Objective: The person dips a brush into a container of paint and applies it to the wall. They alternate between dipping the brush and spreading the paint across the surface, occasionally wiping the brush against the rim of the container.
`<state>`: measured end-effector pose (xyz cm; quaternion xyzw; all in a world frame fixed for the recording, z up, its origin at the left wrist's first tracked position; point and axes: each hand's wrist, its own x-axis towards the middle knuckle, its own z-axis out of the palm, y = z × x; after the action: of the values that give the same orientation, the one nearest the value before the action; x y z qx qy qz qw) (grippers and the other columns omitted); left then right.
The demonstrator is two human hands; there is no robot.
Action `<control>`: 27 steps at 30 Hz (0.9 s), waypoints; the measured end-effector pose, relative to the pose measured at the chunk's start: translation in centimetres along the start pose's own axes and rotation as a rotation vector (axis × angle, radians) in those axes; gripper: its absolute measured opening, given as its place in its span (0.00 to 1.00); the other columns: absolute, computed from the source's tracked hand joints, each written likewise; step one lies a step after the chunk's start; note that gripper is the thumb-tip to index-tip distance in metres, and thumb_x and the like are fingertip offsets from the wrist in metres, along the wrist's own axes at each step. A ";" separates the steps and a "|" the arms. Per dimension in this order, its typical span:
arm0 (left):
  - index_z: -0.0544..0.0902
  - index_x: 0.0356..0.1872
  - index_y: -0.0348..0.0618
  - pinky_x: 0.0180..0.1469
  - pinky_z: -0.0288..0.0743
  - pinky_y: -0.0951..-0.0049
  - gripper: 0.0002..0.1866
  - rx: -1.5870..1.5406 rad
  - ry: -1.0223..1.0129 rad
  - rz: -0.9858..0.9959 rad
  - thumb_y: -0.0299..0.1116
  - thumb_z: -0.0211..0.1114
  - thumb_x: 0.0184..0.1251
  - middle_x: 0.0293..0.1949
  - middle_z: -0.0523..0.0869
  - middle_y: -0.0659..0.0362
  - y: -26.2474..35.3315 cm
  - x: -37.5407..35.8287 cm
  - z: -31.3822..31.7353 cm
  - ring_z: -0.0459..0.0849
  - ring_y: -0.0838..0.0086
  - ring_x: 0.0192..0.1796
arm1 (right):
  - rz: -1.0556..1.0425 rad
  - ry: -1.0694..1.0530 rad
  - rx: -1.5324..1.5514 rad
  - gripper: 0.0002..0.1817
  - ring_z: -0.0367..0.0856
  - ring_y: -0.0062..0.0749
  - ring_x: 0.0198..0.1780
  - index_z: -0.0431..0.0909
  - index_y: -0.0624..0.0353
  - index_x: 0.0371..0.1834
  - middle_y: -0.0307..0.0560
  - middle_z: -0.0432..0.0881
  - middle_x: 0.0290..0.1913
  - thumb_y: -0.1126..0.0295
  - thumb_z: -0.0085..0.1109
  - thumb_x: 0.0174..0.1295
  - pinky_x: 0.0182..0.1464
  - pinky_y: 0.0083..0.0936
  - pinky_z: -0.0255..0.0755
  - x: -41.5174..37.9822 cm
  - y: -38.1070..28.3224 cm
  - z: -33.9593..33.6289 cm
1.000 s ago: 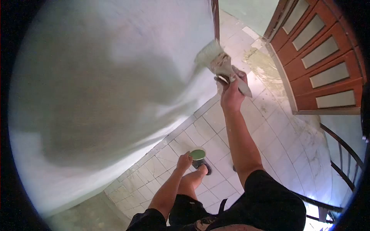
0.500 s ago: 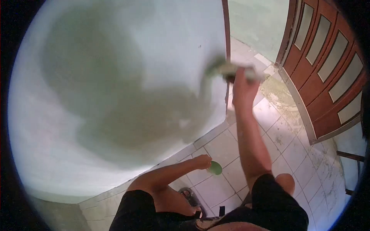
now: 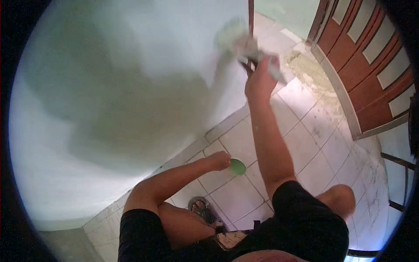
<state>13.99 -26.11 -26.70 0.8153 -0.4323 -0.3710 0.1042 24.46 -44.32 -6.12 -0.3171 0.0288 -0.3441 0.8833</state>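
The right hand (image 3: 261,85) has its fingers clamped on a brush (image 3: 230,37), likely mid-stroke along the wall (image 3: 174,39); the left hand (image 3: 219,160) grips a container (image 3: 238,167) (green inside). Another stroke needs even pressure.

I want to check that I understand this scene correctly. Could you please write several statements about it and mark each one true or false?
1. The right hand holds a brush. True.
2. The left hand is empty. False: it holds a round green object.
3. The floor is covered with tiles. True.
4. The door is plain white. False: it is reddish-brown with pale panels.
5. The round green object is higher in the picture than the brush. False: it is lower.
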 end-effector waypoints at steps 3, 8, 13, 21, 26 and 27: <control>0.77 0.25 0.33 0.34 0.75 0.55 0.11 -0.017 0.074 -0.115 0.33 0.55 0.55 0.24 0.80 0.43 -0.8 -1.4 0.9 0.80 0.49 0.30 | 0.110 0.166 -0.113 0.09 0.76 0.32 0.42 0.63 0.60 0.44 0.47 0.72 0.43 0.75 0.46 0.61 0.37 0.29 0.79 -4.0 8.4 -11.5; 0.74 0.39 0.34 0.31 0.75 0.58 0.13 -0.143 0.085 -0.142 0.34 0.53 0.61 0.22 0.80 0.46 -2.2 -2.6 2.1 0.81 0.55 0.26 | 0.216 0.280 -0.471 0.05 0.78 0.31 0.35 0.67 0.63 0.36 0.46 0.75 0.33 0.74 0.50 0.60 0.35 0.29 0.79 -8.4 16.6 -25.7; 0.74 0.34 0.33 0.29 0.75 0.63 0.11 -0.255 0.117 -0.091 0.33 0.51 0.61 0.20 0.80 0.47 -2.0 -3.1 1.6 0.82 0.61 0.23 | 0.241 0.429 -0.304 0.05 0.79 0.34 0.36 0.67 0.63 0.37 0.48 0.76 0.36 0.75 0.50 0.60 0.39 0.30 0.79 -8.5 15.1 -26.1; 0.73 0.46 0.36 0.31 0.77 0.67 0.16 -0.343 -0.146 -0.205 0.33 0.42 0.66 0.25 0.81 0.50 -2.4 -2.9 1.4 0.82 0.69 0.23 | 0.246 0.304 0.141 0.10 0.79 0.40 0.42 0.63 0.57 0.46 0.48 0.72 0.45 0.73 0.49 0.63 0.44 0.37 0.77 -7.6 14.2 -18.3; 0.72 0.28 0.32 0.26 0.75 0.65 0.12 -0.469 -0.015 -0.181 0.31 0.44 0.62 0.17 0.78 0.48 -2.3 -3.4 1.7 0.81 0.64 0.20 | 0.213 0.261 -0.379 0.08 0.80 0.32 0.36 0.67 0.60 0.43 0.45 0.76 0.38 0.75 0.50 0.62 0.38 0.28 0.78 -7.9 18.8 -26.6; 0.72 0.28 0.32 0.26 0.75 0.65 0.12 -0.469 -0.009 -0.176 0.31 0.44 0.62 0.17 0.78 0.48 -2.3 -3.4 1.7 0.81 0.64 0.20 | 0.208 0.255 -0.382 0.08 0.80 0.32 0.36 0.67 0.60 0.43 0.45 0.76 0.38 0.75 0.50 0.62 0.38 0.28 0.78 -8.0 19.0 -27.8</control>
<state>13.07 -21.76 -27.26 0.8015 -0.2623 -0.4726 0.2559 22.08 -43.66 -40.69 -0.4276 0.2371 -0.2769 0.8272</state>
